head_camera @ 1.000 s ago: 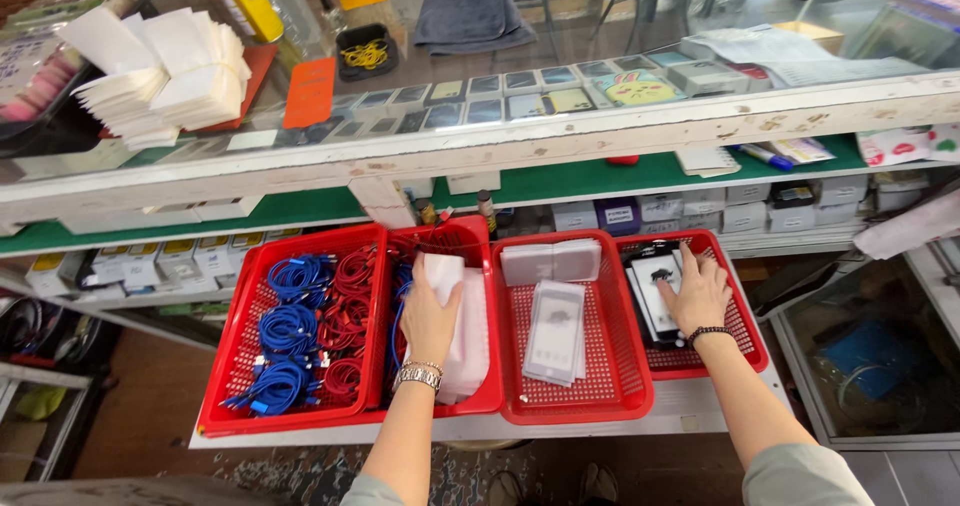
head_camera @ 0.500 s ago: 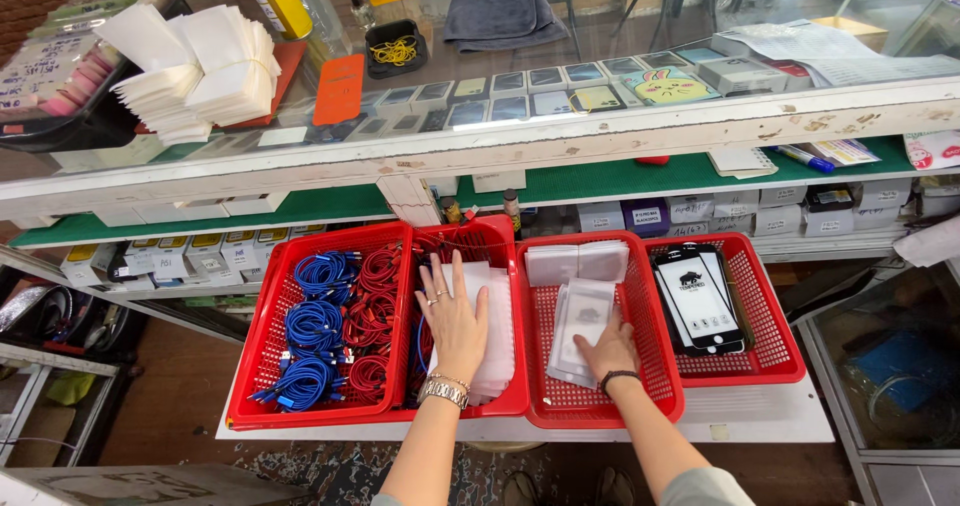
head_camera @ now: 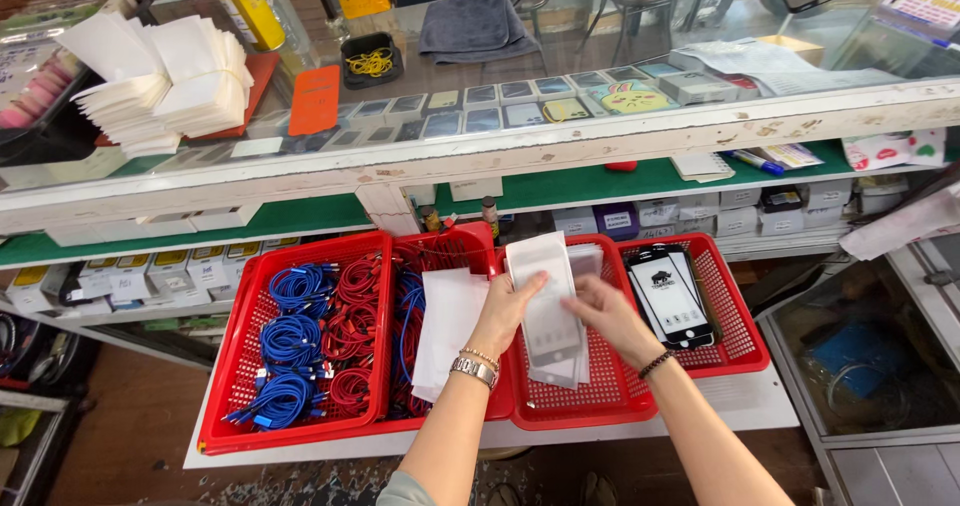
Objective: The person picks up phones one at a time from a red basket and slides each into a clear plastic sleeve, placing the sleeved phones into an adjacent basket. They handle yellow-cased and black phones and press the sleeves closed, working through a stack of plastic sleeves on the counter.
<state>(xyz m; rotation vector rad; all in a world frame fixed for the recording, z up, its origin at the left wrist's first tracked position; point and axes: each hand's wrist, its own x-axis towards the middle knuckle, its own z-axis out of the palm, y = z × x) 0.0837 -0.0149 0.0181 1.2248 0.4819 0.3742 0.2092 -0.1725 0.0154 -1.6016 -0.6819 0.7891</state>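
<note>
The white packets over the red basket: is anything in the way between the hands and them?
Nothing visible is. The left hand already holds the white packets at their left edge, and the right hand touches them from the right, above the middle red basket.

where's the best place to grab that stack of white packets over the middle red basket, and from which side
Probably by its long side edges near the upper end, coming from above. The stack of white packets is flat, thin and long, held over the middle red basket. The left hand pinches its left edge; the right hand meets the right edge, leaving the lower end hanging free.
</note>
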